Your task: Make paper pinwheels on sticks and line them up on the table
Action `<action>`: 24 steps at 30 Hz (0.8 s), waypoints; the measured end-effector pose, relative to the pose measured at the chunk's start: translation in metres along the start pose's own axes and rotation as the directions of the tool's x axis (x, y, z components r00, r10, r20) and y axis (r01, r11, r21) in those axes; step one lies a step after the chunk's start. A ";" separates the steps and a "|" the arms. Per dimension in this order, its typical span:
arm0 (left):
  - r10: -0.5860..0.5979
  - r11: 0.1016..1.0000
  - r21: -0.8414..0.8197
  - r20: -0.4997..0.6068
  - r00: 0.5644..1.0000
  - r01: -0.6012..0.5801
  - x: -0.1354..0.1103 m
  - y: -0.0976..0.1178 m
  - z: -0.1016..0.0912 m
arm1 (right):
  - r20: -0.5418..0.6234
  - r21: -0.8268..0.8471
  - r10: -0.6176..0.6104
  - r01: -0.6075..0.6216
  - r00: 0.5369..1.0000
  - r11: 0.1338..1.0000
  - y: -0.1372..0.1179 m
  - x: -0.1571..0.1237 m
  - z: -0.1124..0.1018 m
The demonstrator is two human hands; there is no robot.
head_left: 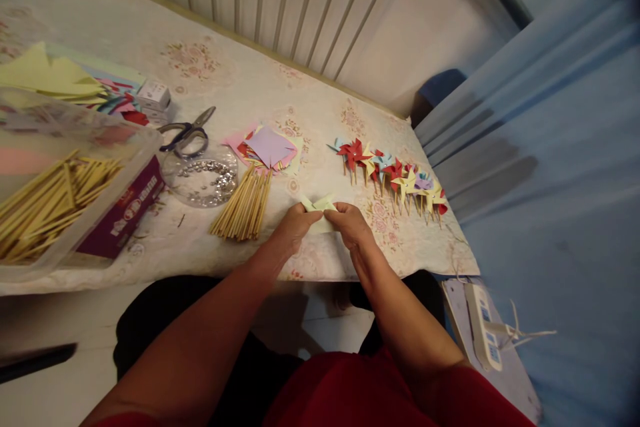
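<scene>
Between my two hands is a pale yellow-green paper pinwheel [323, 203], partly folded, held just above the table's near edge. My left hand [295, 223] pinches its left side with thumb and fingers. On the other side my right hand [349, 221] grips the paper, its thumb close to the left thumb. The fingers beneath the paper are hidden. Left of my hands lies a fan of thin wooden sticks [245, 207], their far ends by a stack of cut paper squares [270, 145] with a purple one on top. Finished paper pinwheels [385, 163] on sticks stand in a row to the right.
A clear round dish [203, 180] holds small shiny metal pieces. Behind it are scissors [190, 133] and a small white box [154, 95]. A plastic bin [150, 147] of sticks stands at left, near coloured paper sheets [55, 77]. A power strip [483, 327] sits lower right beside a blue curtain [560, 147].
</scene>
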State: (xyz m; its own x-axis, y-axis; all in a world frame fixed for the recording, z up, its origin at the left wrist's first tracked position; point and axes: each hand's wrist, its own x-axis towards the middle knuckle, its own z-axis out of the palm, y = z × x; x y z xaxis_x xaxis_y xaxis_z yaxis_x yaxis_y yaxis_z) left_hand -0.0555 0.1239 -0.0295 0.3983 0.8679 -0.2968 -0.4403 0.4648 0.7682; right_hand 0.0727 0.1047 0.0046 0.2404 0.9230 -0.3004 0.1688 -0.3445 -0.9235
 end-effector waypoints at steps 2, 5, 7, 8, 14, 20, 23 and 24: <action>0.010 0.999 0.037 -0.001 1.000 -0.010 0.000 0.001 0.000 | 0.011 0.032 0.006 -0.007 1.000 0.999 0.000 -0.001 0.000; 0.014 0.999 0.034 0.022 1.000 -0.015 -0.002 0.005 0.000 | 0.025 0.090 0.014 -0.017 1.000 0.996 -0.001 -0.003 -0.004; -0.006 1.000 0.017 0.033 0.999 0.005 -0.004 0.008 0.001 | 0.014 0.116 0.005 -0.007 1.000 0.993 0.000 -0.007 -0.007; -0.016 1.000 0.011 0.027 0.999 0.016 -0.004 0.010 0.001 | 0.003 0.123 -0.003 0.002 1.000 0.992 0.001 -0.009 -0.010; -0.026 1.000 -0.006 -0.032 0.999 0.026 -0.003 0.010 0.001 | -0.120 0.135 -0.066 0.082 0.991 0.987 0.009 -0.030 -0.019; -0.020 1.000 -0.011 -0.028 0.999 0.019 0.004 0.003 -0.003 | -0.173 0.162 -0.133 0.162 0.976 0.974 0.017 -0.046 -0.024; -0.019 1.000 0.002 -0.038 0.999 0.019 0.005 0.003 -0.003 | -0.167 0.146 -0.172 0.197 0.971 0.969 0.019 -0.049 -0.024; -0.022 1.000 0.005 -0.043 0.999 0.022 0.004 0.004 -0.002 | -0.168 0.136 -0.177 0.201 0.970 0.970 0.019 -0.050 -0.023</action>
State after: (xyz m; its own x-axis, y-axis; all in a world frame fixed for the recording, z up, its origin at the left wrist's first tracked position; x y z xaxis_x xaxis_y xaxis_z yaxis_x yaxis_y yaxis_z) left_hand -0.0574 0.1297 -0.0291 0.3730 0.8642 -0.3377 -0.4277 0.4831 0.7640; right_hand 0.0862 0.0485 0.0079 0.3636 0.9274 -0.0875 0.0823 -0.1255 -0.9887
